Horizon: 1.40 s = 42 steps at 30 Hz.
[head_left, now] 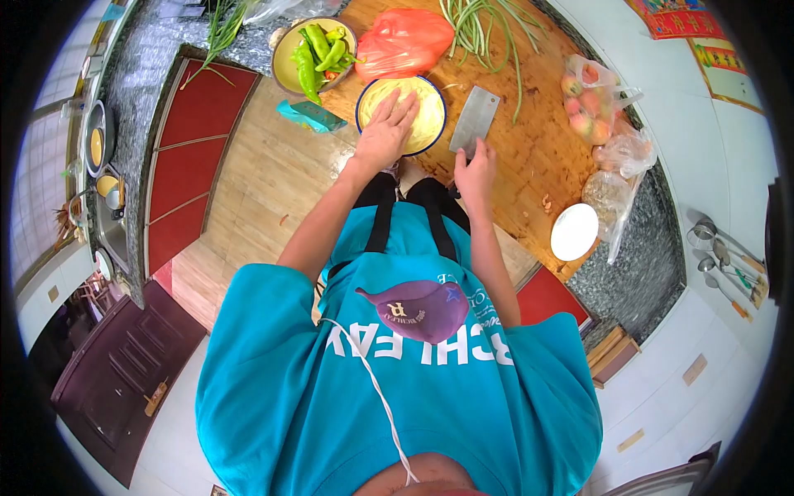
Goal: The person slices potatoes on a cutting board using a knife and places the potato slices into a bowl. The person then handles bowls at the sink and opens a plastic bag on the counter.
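Note:
My left hand [388, 135] is open, its fingers spread over a white enamel bowl [443, 126] with a blue rim. Pale yellow shreds [426, 116], which look like cut potato, fill the bowl under my fingers. My right hand [475, 172] is closed around the handle end of a cleaver [477, 117]. The cleaver's broad blade lies flat on the wooden board [529, 157], pointing away from me. Most of its handle is hidden by my hand.
Behind the bowl are a bowl of green peppers [318, 51], a red plastic bag [405, 41] and long green beans [488, 29]. A teal packet [310, 116] lies left, at the board's edge. To the right are bagged apples [583, 103] and a white plate [574, 232].

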Motion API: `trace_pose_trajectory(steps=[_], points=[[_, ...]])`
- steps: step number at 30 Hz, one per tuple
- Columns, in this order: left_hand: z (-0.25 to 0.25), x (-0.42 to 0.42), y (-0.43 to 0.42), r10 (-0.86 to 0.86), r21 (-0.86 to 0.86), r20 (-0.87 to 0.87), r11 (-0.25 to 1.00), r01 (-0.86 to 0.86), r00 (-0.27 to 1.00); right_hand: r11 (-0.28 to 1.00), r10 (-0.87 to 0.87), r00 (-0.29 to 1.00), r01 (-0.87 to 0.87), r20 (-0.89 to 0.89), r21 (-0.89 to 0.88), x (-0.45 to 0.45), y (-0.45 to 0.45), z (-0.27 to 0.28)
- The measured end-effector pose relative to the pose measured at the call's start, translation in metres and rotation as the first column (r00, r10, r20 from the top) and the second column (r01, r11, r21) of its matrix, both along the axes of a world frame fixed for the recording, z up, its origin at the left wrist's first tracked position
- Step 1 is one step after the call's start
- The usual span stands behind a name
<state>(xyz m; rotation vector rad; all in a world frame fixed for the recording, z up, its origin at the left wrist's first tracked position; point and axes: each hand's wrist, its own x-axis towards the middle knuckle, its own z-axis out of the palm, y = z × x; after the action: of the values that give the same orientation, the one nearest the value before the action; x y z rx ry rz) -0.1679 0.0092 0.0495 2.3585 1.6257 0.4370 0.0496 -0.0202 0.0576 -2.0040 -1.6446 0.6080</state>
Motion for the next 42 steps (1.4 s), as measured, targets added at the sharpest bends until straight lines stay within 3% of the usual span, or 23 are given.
trace_pose_trajectory(steps=[3,5,9,11,13,15,16,19,21,24,27,29,31,37,38,41,42], points=[[0.003,0.001,0.004,-0.028,-0.023,0.017,0.999,0.029,0.999,0.99,0.115,0.992,-0.119,0.046,0.081,-0.022,0.013,0.032],[0.004,0.001,0.001,-0.016,-0.044,0.037,0.999,0.018,0.999,0.921,0.362,0.918,-0.325,-0.162,0.213,-0.04,0.022,0.039],[-0.003,0.001,-0.001,-0.002,-0.036,-0.06,0.999,0.0,0.998,0.844,0.518,0.855,-0.505,-0.032,0.178,-0.076,0.032,0.024],[0.0,0.001,0.001,-0.01,-0.122,-0.148,0.992,-0.008,0.989,0.801,0.572,0.8,-0.592,0.181,0.086,-0.081,0.033,0.007],[0.009,-0.001,0.006,-0.017,-0.122,-0.156,0.992,-0.002,0.988,0.805,0.579,0.796,-0.592,0.175,0.03,-0.085,0.036,0.011],[0.016,-0.003,0.01,0.01,-0.184,0.04,0.983,-0.002,0.999,0.845,0.529,0.847,-0.532,-0.06,-0.058,-0.081,0.039,0.017],[0.015,-0.005,0.009,0.001,-0.064,0.161,0.998,0.01,0.987,0.845,0.533,0.846,-0.533,0.019,0.04,-0.079,0.037,0.02],[0.003,-0.014,0.006,-0.055,-0.033,0.081,0.998,0.057,0.995,0.779,0.627,0.775,-0.625,0.079,-0.05,-0.07,0.038,0.011],[0.005,-0.015,0.005,-0.054,-0.041,0.098,0.997,0.058,0.994,0.806,0.592,0.804,-0.591,0.058,-0.031,-0.072,0.039,0.013],[0.021,-0.018,-0.002,0.094,-0.101,0.304,0.993,-0.066,0.948,0.85,0.526,0.85,-0.526,-0.029,0.022,-0.073,0.036,0.029],[0.02,-0.024,-0.006,0.166,-0.177,0.38,0.979,-0.105,0.91,0.806,0.591,0.806,-0.592,0.021,0.023,-0.069,0.032,0.021],[0.02,-0.02,-0.01,0.17,-0.155,0.385,0.981,-0.118,0.907,0.815,0.575,0.818,-0.572,-0.014,0.098,-0.065,0.027,0.022],[0.016,-0.02,-0.011,0.038,0.05,0.168,0.998,-0.047,0.985,0.803,0.581,0.813,-0.58,0.039,0.136,-0.062,0.026,0.018],[0.034,-0.017,-0.017,0.117,0.047,0.22,0.99,-0.13,0.969,0.791,0.593,0.802,-0.564,-0.072,0.236,-0.06,0.025,0.048],[0.018,-0.022,-0.019,0.076,-0.028,0.199,0.997,-0.072,0.977,0.792,0.593,0.804,-0.573,-0.045,0.209,-0.059,0.026,0.037],[0.023,-0.022,-0.027,0.119,0.01,0.25,0.992,-0.125,0.961,0.803,0.583,0.808,-0.557,-0.085,0.213,-0.051,0.025,0.034],[0.026,-0.022,-0.031,0.127,0.015,0.247,0.991,-0.135,0.961,0.819,0.544,0.834,-0.503,-0.094,0.275,-0.05,0.025,0.056]])
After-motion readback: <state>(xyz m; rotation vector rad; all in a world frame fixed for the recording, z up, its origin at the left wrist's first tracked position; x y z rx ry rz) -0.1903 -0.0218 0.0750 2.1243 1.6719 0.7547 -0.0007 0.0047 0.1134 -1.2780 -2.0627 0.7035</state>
